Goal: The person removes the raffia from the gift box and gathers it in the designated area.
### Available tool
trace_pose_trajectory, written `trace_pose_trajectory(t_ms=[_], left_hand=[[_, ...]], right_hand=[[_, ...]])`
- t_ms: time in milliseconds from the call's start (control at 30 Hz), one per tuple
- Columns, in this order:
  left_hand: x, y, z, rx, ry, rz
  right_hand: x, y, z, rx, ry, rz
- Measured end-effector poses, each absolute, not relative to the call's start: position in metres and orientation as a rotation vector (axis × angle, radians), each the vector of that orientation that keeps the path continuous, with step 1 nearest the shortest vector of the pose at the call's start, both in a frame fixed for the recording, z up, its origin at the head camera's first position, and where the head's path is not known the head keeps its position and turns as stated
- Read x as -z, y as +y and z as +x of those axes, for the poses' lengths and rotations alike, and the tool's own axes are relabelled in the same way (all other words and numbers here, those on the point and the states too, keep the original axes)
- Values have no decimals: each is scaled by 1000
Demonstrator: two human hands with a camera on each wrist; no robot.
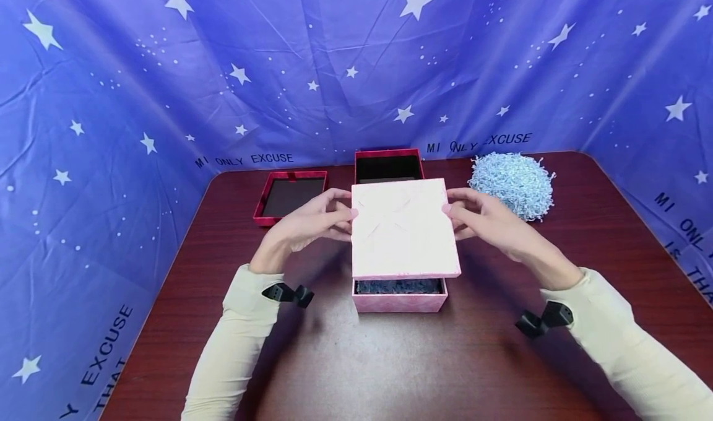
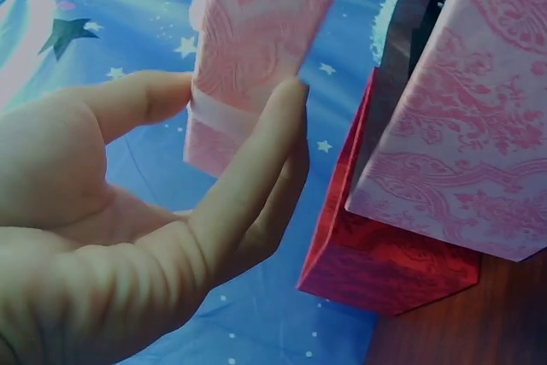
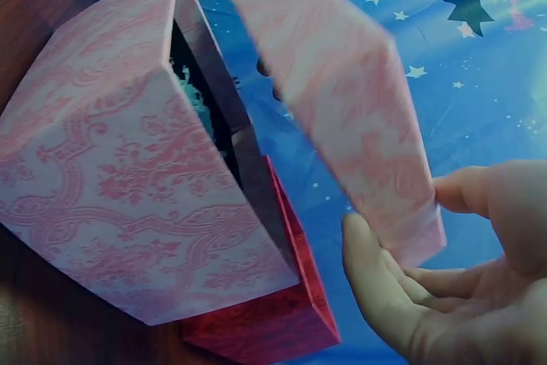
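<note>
Both hands hold a pale pink box lid (image 1: pixel 403 235) above a pink patterned box (image 1: pixel 400 303). My left hand (image 1: pixel 314 220) pinches the lid's left side, thumb on top and fingers beneath. On the opposite side my right hand (image 1: pixel 487 223) pinches it the same way. The wrist views show the lid (image 2: pixel 256 49) raised apart from the box (image 3: pixel 128 168). Dark bluish shredded filler (image 1: pixel 398 286) shows through the gap at the box's front. The lid covers the rest of the box's inside in the head view.
A red box (image 1: pixel 390 155) with a dark inside stands behind the pink one. To its left lies a red-rimmed lid (image 1: pixel 267 221), dark side up. A heap of light blue shredded paper (image 1: pixel 512 186) sits at the back right. A blue star-printed curtain (image 1: pixel 334 49) hangs round the brown table (image 1: pixel 390 371).
</note>
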State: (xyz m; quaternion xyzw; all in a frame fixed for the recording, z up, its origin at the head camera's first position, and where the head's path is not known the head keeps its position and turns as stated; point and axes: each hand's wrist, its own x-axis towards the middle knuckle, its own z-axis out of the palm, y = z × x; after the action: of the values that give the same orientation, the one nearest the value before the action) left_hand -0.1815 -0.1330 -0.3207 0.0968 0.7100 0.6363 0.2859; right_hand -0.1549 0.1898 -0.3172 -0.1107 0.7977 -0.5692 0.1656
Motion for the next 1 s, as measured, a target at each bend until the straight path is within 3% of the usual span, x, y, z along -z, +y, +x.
trace_pose_trajectory(t_ms=[433,700,1000], left_hand=[[310,-132,-184,-1820,2060,352],[305,-132,-185,-1779,2328,454],[301,-127,-182,-1954,2204,484]], right_hand=[[302,192,-158,1666,2307,-262],[294,191,-156,1687,2529,-357],[293,188,-154,1782,2751,-535]])
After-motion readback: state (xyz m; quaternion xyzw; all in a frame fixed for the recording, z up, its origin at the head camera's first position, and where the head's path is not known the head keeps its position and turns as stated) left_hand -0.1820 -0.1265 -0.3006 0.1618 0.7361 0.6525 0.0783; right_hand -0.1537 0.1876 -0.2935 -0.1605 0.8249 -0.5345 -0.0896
